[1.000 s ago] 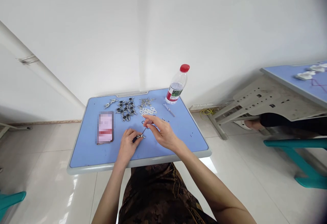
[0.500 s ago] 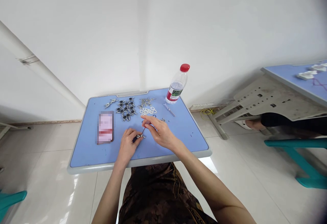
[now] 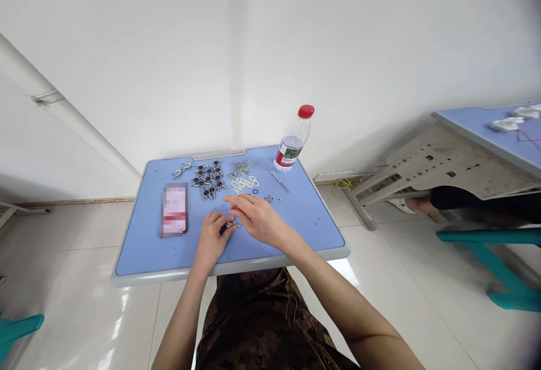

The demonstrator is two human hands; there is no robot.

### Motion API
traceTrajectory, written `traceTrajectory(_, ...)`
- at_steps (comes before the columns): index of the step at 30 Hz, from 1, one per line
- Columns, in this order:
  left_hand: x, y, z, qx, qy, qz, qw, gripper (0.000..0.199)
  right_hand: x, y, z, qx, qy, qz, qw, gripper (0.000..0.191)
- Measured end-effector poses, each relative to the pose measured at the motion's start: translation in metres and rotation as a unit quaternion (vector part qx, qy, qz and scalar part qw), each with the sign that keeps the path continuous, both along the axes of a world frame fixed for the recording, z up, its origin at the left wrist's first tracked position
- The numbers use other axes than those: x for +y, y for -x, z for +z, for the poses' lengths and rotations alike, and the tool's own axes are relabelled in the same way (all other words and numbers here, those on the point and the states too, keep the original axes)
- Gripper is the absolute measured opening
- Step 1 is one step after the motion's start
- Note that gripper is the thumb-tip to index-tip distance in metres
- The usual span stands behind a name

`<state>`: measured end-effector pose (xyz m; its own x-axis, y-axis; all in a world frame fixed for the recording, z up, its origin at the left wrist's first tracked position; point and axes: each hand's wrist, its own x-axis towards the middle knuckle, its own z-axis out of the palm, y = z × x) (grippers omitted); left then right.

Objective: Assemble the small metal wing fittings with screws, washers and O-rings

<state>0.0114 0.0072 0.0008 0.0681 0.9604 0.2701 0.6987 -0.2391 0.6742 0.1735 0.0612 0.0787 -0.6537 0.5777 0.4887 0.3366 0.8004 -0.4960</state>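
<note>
While my left hand [image 3: 213, 239] rests on the blue surface [image 3: 313, 206], its fingers pinch a small metal part [image 3: 231, 224]. Over that part, my right hand [image 3: 258, 219] has its fingers closed on a thin shaft [image 3: 235, 219]. Left of the part lies the phone [image 3: 174, 211]; beyond it are white flat rings [image 3: 245, 183] and black-centred pieces [image 3: 208, 181], with the red-capped bottle [image 3: 291, 147] farther off, rightward.

Dark mottled garment [image 3: 262, 319] (gold-edged trim), bare forearms.
</note>
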Motion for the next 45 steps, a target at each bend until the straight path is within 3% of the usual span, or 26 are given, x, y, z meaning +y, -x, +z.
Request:
traceTrajectory(11, 0.000, -0.002, 0.001, -0.001, 0.001, 0.011, 1.000, 0.013, 0.000, 0.018, 0.003, -0.105, -0.033, -0.074, 0.991, 0.022)
traceTrajectory(15, -0.001, -0.002, 0.002, 0.007, 0.001, 0.010, 1.000, 0.012, 0.000, 0.011, 0.012, -0.138, -0.006, -0.061, 0.989, 0.035)
traceTrajectory(18, 0.000, -0.002, 0.001, 0.006, 0.000, 0.006, 1.000, 0.009, 0.002, 0.005, 0.014, -0.113, 0.023, -0.006, 0.993, 0.049)
traceTrajectory(20, 0.000, -0.001, 0.001, 0.008, -0.003, 0.007, 1.000, 0.008, 0.003, 0.004, 0.013, -0.088, 0.029, 0.005, 0.996, 0.046)
traceTrajectory(24, 0.000, -0.001, 0.000, 0.014, -0.007, 0.009, 1.000, 0.008, 0.005, 0.009, 0.008, -0.060, 0.004, -0.066, 0.996, 0.027)
traceTrajectory(27, 0.000, -0.001, 0.000, 0.011, -0.005, 0.008, 1.000, 0.010, 0.004, 0.011, 0.009, -0.066, -0.005, -0.090, 0.994, 0.023)
traceTrajectory(33, 0.000, -0.001, -0.001, 0.013, -0.004, 0.009, 1.000, 0.009, 0.002, 0.008, 0.008, -0.026, -0.004, 0.001, 1.000, 0.032)
traceTrajectory(39, 0.000, -0.001, 0.000, 0.015, 0.001, 0.008, 1.000, 0.009, 0.007, 0.016, -0.001, -0.001, -0.033, -0.062, 0.998, 0.025)
traceTrajectory(45, 0.000, -0.002, -0.001, 0.008, 0.003, 0.006, 1.000, 0.009, 0.007, 0.015, 0.000, -0.006, -0.020, -0.105, 0.994, 0.021)
